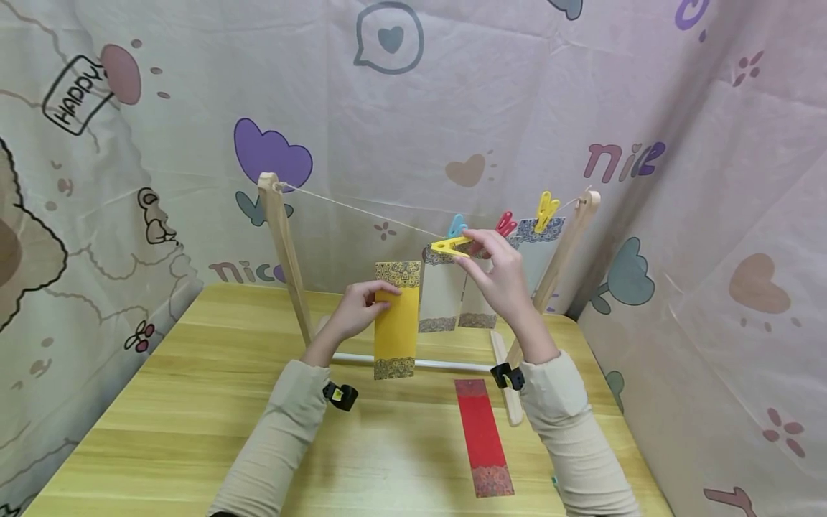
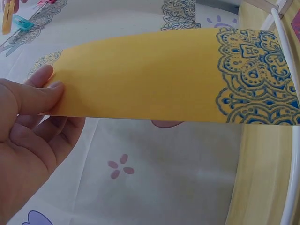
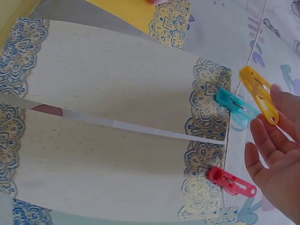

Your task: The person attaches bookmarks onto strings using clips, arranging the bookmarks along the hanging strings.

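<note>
My left hand (image 1: 360, 309) pinches a yellow bookmark-like paper strip (image 1: 396, 323) near its upper edge; lace-patterned bands mark both ends. The strip hangs upright in the head view, left of the clipped papers. In my right hand (image 1: 497, 273), thumb and fingers pinch a yellow clothespin (image 3: 259, 93) by its handles, close to the string (image 1: 368, 211). Beyond that hand, a blue-green clothespin (image 3: 236, 105) and a red clothespin (image 3: 232, 182) fasten two pale patterned strips (image 3: 117, 61) to the string. Farther right, another yellow clothespin (image 1: 546, 211) fastens a blue-patterned strip (image 1: 530, 230).
Two wooden posts (image 1: 284, 258) carry the string, with a white rod (image 1: 446, 365) low between them. A red patterned strip (image 1: 481, 434) lies on the wood-grain table (image 1: 161, 388) in front of the right post's foot (image 1: 509, 388). Printed cloth (image 1: 336, 93) surrounds the table.
</note>
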### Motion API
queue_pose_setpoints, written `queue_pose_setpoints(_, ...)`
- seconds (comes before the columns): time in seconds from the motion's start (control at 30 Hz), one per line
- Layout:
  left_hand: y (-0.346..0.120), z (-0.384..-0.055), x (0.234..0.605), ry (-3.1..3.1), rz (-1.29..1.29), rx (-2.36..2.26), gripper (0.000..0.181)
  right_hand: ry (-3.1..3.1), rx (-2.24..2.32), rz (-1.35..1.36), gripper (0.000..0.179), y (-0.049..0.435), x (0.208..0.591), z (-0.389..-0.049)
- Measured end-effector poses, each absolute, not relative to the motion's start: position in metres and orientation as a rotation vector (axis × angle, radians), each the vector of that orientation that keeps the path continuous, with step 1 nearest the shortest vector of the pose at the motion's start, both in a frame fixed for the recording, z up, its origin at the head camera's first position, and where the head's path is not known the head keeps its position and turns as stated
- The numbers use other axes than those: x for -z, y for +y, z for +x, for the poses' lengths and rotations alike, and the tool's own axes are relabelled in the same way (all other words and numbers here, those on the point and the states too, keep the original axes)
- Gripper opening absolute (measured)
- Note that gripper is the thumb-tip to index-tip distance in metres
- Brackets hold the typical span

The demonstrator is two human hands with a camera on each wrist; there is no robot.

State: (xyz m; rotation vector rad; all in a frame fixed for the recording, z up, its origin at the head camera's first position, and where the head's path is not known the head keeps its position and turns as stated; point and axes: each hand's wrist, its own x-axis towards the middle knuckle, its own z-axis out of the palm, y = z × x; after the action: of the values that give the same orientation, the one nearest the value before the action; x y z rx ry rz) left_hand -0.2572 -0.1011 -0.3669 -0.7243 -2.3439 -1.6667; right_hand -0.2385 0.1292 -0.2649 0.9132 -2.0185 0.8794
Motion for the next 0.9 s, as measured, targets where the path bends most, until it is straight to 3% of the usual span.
queue_pose_setpoints(0.9, -0.103, -0.259, 0.343, -2.309, -0.779, 1.568, 0.026, -1.971, -0.788, 1.004, 0.034, 0.109, 0.234, -0.251)
